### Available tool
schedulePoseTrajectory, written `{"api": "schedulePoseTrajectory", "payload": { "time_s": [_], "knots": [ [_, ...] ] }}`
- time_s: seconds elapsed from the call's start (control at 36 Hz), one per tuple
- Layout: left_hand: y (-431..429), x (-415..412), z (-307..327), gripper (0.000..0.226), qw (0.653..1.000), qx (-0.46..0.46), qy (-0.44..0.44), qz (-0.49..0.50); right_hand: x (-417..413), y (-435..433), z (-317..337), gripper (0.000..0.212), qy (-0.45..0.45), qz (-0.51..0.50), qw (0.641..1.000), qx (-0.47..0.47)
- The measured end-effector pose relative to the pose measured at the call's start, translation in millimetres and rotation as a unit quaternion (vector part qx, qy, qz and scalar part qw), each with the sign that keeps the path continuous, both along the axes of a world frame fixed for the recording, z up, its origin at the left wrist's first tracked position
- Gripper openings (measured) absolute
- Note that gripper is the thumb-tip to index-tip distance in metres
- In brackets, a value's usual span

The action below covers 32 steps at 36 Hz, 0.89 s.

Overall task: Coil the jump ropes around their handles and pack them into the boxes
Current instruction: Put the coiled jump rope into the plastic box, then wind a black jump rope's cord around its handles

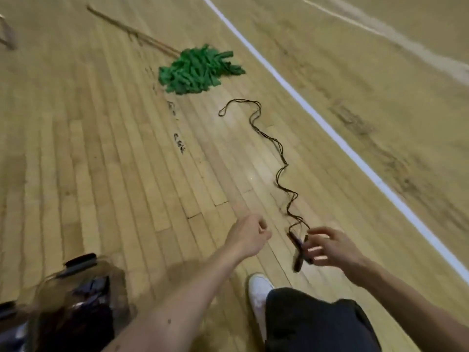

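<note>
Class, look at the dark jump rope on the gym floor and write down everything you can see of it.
The jump rope is a thin dark cord, doubled, lying in loose waves along the wooden floor, its far loop near a green mop. Its two dark handles, blurred, are together at the near end, held by the right hand. Not yet coiled.

no legible txt, dark scribble-like marks on wood floor, too blurred to read
</note>
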State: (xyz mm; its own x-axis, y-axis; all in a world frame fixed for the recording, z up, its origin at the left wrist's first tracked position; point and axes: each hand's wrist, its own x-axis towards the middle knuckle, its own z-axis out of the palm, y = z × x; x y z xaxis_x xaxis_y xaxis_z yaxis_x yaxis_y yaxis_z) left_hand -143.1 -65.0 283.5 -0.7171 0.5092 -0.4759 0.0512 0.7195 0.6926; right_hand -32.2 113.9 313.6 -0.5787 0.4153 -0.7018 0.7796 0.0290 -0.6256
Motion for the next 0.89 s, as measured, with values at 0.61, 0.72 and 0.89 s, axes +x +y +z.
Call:
{"api": "schedulePoseTrajectory", "payload": {
  "time_s": [0.61,0.72,0.89],
  "knots": [
    [196.6,49.3,-297.3,0.035,0.964,-0.022,-0.241,0.111,-14.6,106.3,-302.4,0.044,-0.158,-0.024,0.987,0.024],
    [194.3,43.0,-294.4,0.024,0.944,0.003,-0.303,0.131,-20.2,99.1,-307.2,0.024,-0.139,-0.094,0.985,-0.049],
    [167.1,20.5,-256.8,0.017,0.951,0.015,-0.286,0.115,-39.6,72.4,-257.8,0.020,-0.049,-0.049,0.995,-0.066]
  ]
}}
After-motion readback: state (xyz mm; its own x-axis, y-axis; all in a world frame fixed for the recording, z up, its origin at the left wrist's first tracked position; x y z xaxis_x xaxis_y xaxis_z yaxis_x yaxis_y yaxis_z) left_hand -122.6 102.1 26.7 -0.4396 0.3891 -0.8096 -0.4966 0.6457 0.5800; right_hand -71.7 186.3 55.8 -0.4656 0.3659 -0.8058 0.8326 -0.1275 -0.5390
